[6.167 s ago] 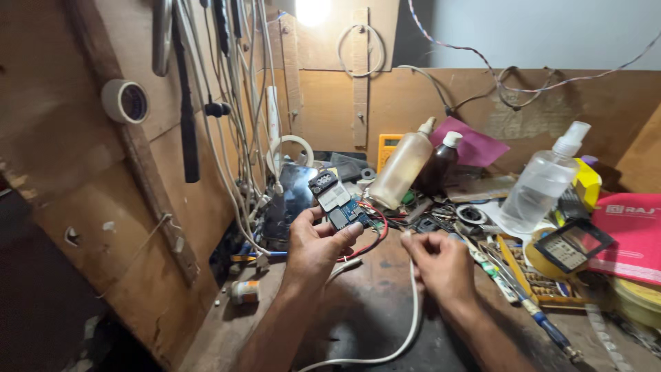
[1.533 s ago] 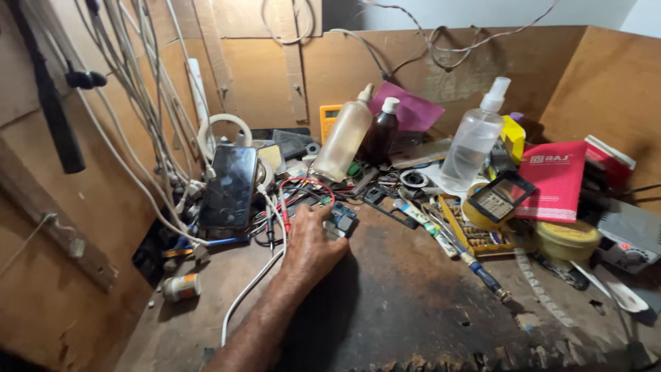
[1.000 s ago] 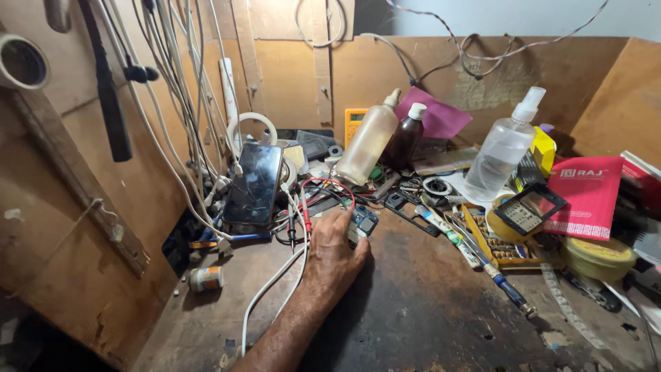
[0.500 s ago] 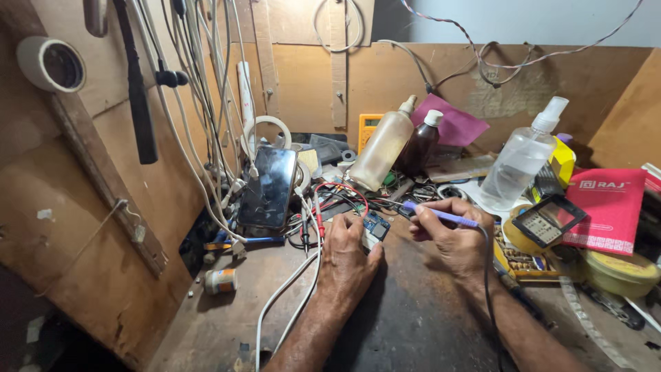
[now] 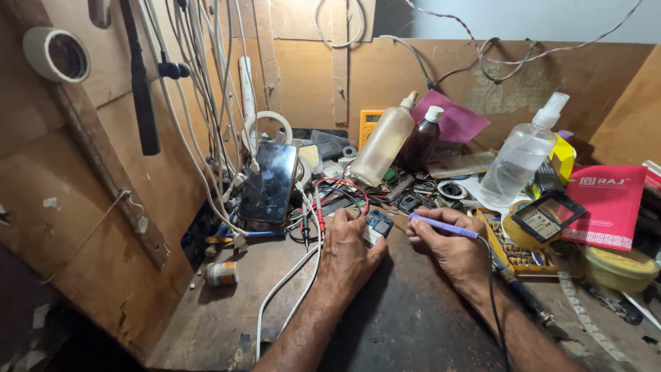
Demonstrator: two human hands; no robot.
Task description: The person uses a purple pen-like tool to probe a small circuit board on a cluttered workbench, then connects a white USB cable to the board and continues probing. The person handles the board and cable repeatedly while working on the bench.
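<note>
Soldering iron (image 5: 444, 226) now nearer board (image 5: 378, 224)

We look down on a dark, worn workbench (image 5: 413, 324) hemmed in by bare plywood walls (image 5: 385, 69) — brown, scuffed, stained; a pale painted wall (image 5: 523, 21) shows above the back panel. A wooden batten (image 5: 103, 158) slants across the left panel; white cables (image 5: 206, 89) hang there — light falls from above.
</note>
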